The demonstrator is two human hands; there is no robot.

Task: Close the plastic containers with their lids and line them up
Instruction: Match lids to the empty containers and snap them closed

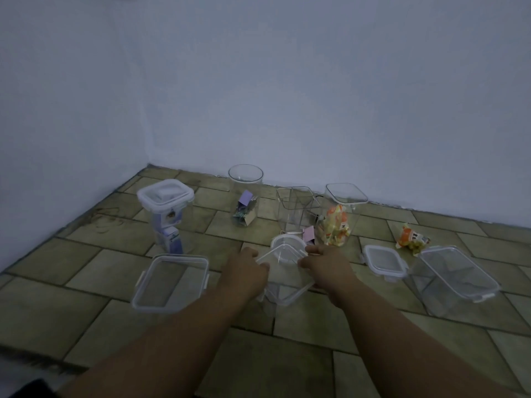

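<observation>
Here, on a tiled floor (287,357) beside a pale blue wall, a person's left hand (244,272) and right hand (326,267) grasp a clear square container (283,288) from either side, fingers curled around its rim. Just behind it lies a round white lid (287,245). A rectangular lid (172,282) rests to the left, a small square lid (383,259) to the right, just beside an open rectangular container (457,280). Farther back stand one closed tall container (166,214) and several open jars; a loose snack packet (411,238) lies at right.
</observation>
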